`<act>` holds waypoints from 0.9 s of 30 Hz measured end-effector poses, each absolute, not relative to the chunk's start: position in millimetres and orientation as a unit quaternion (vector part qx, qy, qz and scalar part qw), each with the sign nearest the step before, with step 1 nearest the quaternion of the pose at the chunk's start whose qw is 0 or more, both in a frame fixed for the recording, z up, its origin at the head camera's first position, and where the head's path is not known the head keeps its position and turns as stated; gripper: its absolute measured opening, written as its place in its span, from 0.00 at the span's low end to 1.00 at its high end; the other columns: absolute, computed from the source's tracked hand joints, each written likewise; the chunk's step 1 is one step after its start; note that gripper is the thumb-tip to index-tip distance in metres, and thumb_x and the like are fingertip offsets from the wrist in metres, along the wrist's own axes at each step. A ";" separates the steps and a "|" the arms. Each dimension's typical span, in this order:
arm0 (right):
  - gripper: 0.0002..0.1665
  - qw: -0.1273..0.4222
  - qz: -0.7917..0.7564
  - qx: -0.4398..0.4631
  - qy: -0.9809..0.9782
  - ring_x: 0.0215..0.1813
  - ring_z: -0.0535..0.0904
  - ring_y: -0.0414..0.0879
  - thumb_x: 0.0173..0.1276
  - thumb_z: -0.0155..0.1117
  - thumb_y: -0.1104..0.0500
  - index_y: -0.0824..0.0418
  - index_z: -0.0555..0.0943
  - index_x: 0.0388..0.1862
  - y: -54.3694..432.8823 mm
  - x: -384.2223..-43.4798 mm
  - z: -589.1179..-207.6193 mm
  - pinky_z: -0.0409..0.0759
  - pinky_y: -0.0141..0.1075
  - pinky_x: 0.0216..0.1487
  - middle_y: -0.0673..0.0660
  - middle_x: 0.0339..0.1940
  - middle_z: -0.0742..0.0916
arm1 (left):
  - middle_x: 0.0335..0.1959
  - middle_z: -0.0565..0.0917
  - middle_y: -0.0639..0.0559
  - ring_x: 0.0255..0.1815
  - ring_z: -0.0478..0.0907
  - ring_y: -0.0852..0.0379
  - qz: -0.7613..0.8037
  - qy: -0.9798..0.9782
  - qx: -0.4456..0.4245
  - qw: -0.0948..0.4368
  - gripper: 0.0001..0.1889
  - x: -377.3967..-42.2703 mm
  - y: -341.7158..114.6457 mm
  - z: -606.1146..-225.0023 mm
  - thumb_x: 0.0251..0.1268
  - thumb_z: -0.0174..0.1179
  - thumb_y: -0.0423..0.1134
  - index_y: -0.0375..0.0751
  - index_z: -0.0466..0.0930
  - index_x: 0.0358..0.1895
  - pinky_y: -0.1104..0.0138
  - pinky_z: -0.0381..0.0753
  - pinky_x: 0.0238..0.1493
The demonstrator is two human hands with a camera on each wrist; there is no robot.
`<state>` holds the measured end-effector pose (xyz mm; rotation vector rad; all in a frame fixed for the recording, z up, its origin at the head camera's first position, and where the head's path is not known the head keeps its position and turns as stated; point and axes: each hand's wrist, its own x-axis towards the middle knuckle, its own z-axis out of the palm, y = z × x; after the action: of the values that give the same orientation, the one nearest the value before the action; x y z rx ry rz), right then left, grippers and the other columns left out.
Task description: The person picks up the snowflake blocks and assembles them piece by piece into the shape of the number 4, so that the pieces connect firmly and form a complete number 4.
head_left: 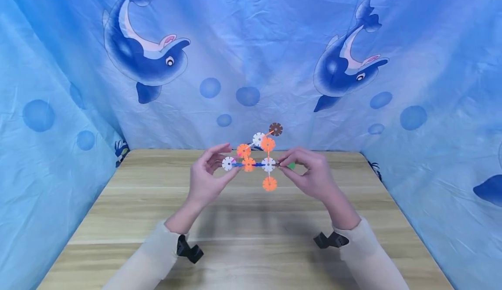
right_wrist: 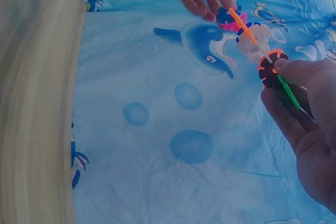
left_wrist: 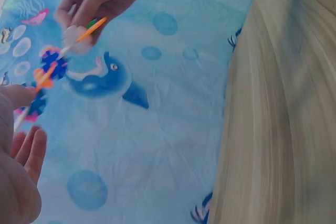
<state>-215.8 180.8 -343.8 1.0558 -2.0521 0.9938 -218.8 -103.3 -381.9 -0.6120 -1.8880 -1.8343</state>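
Note:
A model of slotted snowflake discs is held up above the table between both hands. Its discs are orange, white, blue, pink, brown and green, joined edge to edge at their slots. My left hand holds its left end, thumb against a blue disc near a white disc. At the other end my right hand pinches a brown disc between thumb and fingers, with a green disc by its palm. A branch rises from the middle to another brown disc at its tip.
Below the hands lies a wood-grain table. A blue curtain printed with dolphins and bubbles hangs behind it and along both sides. Each wrist bears a black camera mount over a pale sleeve.

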 end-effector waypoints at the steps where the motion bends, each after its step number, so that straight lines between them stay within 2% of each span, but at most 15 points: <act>1: 0.14 0.300 0.381 0.395 -0.781 0.43 0.91 0.50 0.58 0.79 0.75 0.58 0.88 0.34 182.3 -215.4 -345.7 0.88 0.25 0.52 0.56 0.39 0.93 | 0.55 0.89 0.40 0.47 0.86 0.65 -0.646 -0.692 -0.231 0.226 0.29 -219.3 -106.7 -383.3 0.52 0.78 0.21 0.37 0.85 0.61 0.74 0.89 0.52; 5: 0.13 0.260 0.393 0.381 -0.795 0.43 0.91 0.48 0.60 0.79 0.73 0.56 0.89 0.35 183.8 -216.2 -355.6 0.89 0.26 0.52 0.54 0.39 0.93 | 0.44 0.92 0.39 0.43 0.88 0.66 -0.614 -0.715 -0.249 0.221 0.14 -215.6 -118.6 -388.7 0.56 0.78 0.23 0.36 0.92 0.45 0.70 0.92 0.46; 10: 0.13 0.217 0.405 0.376 -0.805 0.41 0.90 0.44 0.61 0.79 0.72 0.55 0.88 0.36 184.2 -216.5 -370.0 0.92 0.32 0.46 0.53 0.37 0.93 | 0.40 0.92 0.41 0.41 0.89 0.65 -0.619 -0.728 -0.231 0.184 0.07 -211.6 -122.7 -399.7 0.56 0.78 0.24 0.37 0.93 0.37 0.67 0.93 0.45; 15: 0.12 0.186 0.413 0.366 -0.813 0.40 0.89 0.42 0.62 0.78 0.71 0.55 0.88 0.36 184.8 -216.4 -385.5 0.93 0.35 0.45 0.51 0.36 0.92 | 0.39 0.93 0.45 0.37 0.89 0.64 -0.607 -0.751 -0.209 0.158 0.06 -210.3 -123.3 -410.7 0.57 0.79 0.29 0.41 0.93 0.36 0.64 0.94 0.44; 19: 0.09 0.144 0.421 0.343 -0.827 0.41 0.89 0.40 0.64 0.78 0.68 0.56 0.88 0.36 185.8 -214.4 -398.2 0.93 0.37 0.47 0.48 0.36 0.92 | 0.40 0.93 0.47 0.37 0.89 0.63 -0.596 -0.768 -0.196 0.130 0.08 -209.8 -122.4 -422.6 0.58 0.80 0.31 0.43 0.94 0.40 0.62 0.94 0.45; 23: 0.05 0.092 0.424 0.317 -0.844 0.41 0.87 0.38 0.67 0.76 0.66 0.57 0.88 0.37 187.6 -213.2 -411.4 0.93 0.37 0.47 0.48 0.37 0.92 | 0.40 0.93 0.47 0.37 0.88 0.62 -0.577 -0.787 -0.190 0.105 0.09 -211.3 -121.1 -437.5 0.60 0.79 0.33 0.43 0.94 0.43 0.67 0.93 0.44; 27: 0.05 0.060 0.410 0.306 -0.857 0.40 0.86 0.38 0.68 0.76 0.64 0.55 0.87 0.37 189.0 -214.9 -423.5 0.92 0.38 0.44 0.46 0.37 0.91 | 0.41 0.93 0.46 0.36 0.88 0.63 -0.556 -0.808 -0.180 0.076 0.08 -214.1 -119.4 -450.7 0.60 0.79 0.33 0.43 0.94 0.42 0.70 0.92 0.42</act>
<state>-214.9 189.0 -423.5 0.9274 -2.5944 1.2404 -214.1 -119.4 -450.7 -0.5408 -2.4213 -1.6669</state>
